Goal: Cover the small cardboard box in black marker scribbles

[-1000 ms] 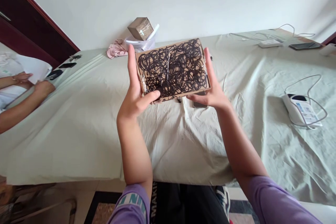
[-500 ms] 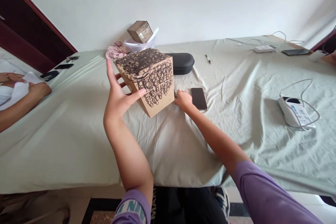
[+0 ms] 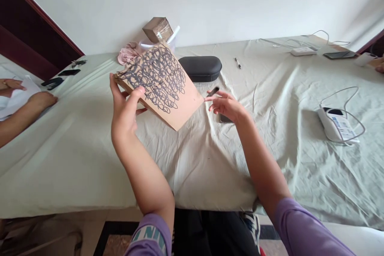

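A cardboard box (image 3: 166,82) with black looped scribbles on its side is held up, tilted, above the cloth-covered table. My left hand (image 3: 124,108) is closed on its left end, thumb on the scribbled face and the other fingers partly hidden behind. By the box's lower right corner, my right hand (image 3: 225,104) holds a dark marker (image 3: 213,91) between its fingers. One fingertip meets or nearly meets that corner. Beneath the right hand lies a phone (image 3: 225,119), mostly covered from view. Behind the box is a black hard case (image 3: 201,68).
A small taped carton (image 3: 157,29) sits on a plastic container beside a pink cloth (image 3: 128,53). A pen (image 3: 237,63) lies farther back. On the right is a white device (image 3: 337,125) with a looped cable. Another person's hand (image 3: 43,100) rests at left near white paper.
My left hand has turned the box so its scribbled side faces me more. My right hand has moved up and right; the marker in it now shows more clearly.
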A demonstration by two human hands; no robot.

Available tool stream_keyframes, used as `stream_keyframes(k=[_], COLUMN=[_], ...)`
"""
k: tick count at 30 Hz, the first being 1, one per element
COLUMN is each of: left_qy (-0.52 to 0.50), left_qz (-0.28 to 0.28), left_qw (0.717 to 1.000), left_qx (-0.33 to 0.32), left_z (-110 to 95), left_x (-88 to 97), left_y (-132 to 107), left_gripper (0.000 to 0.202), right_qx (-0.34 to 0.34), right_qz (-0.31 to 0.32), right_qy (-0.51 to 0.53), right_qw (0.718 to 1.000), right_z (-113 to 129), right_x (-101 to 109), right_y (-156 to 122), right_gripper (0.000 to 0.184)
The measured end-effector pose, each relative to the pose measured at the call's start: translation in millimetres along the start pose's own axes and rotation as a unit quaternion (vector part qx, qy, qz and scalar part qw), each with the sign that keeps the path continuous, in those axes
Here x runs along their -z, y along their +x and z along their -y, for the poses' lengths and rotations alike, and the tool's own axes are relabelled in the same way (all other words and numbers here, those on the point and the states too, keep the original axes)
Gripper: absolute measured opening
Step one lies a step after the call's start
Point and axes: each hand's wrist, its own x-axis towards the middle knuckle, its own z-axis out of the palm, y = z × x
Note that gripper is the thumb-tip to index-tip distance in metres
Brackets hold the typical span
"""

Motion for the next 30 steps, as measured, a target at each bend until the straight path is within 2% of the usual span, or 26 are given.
stream_keyframes(k=[2,3,5,6,7,10,12,16,19,22,25,30], left_qy=[-0.039,-0.053,-0.062,-0.064,-0.064,-0.046,-0.019,0.044,0.059,0.062,0.063,0.055], left_qz=[-0.007,-0.003,0.019,0.032,0.047,0.105,0.143,0.210,0.254,0.266,0.259,0.256], left_qw=[0.998,0.997,0.995,0.994,0.993,0.987,0.981,0.961,0.948,0.945,0.947,0.948], left_qx=[0.041,0.056,0.074,0.082,0.091,0.110,0.127,0.172,0.185,0.181,0.179,0.178], left_z=[-0.1,1.2,6.2,9.4,12.8,21.2,24.7,29.7,34.0,37.7,39.3,39.1], left_x=[-0.8,-1.3,-3.8,-5.9,-8.6,-18.6,-24.6,-31.4,-33.9,-35.2,-35.1,-33.6], left_y=[1.7,3.1,6.5,8.3,10.0,13.6,14.4,14.4,15.3,17.1,18.3,17.5], left_gripper=[0.077,0.071,0.066,0.065,0.064,0.065,0.068,0.086,0.094,0.090,0.088,0.088], right_qx=[0.136,0.209,0.324,0.358,0.376,0.387,0.390,0.355,0.344,0.357,0.341,0.302], right_qz=[-0.069,-0.123,-0.211,-0.225,-0.216,-0.143,-0.131,-0.103,-0.078,-0.086,-0.094,-0.047], right_qy=[-0.034,-0.070,-0.126,-0.136,-0.136,-0.127,-0.145,-0.218,-0.217,-0.201,-0.203,-0.211], right_qw=[0.988,0.968,0.914,0.896,0.891,0.902,0.900,0.903,0.910,0.908,0.913,0.929], right_z=[16.2,23.3,34.0,36.9,38.0,30.3,19.0,-1.7,-8.8,-11.1,-10.5,-9.3], right_x=[-6.0,-12.2,-29.1,-38.7,-48.3,-72.2,-81.8,-90.1,-94.0,-97.6,-99.5,-98.7], right_y=[-7.1,-11.2,-21.0,-26.1,-30.8,-38.1,-36.3,-27.0,-24.0,-23.9,-23.7,-21.7], right_gripper=[0.033,0.027,0.032,0.036,0.038,0.034,0.018,0.007,0.009,0.013,0.014,0.022])
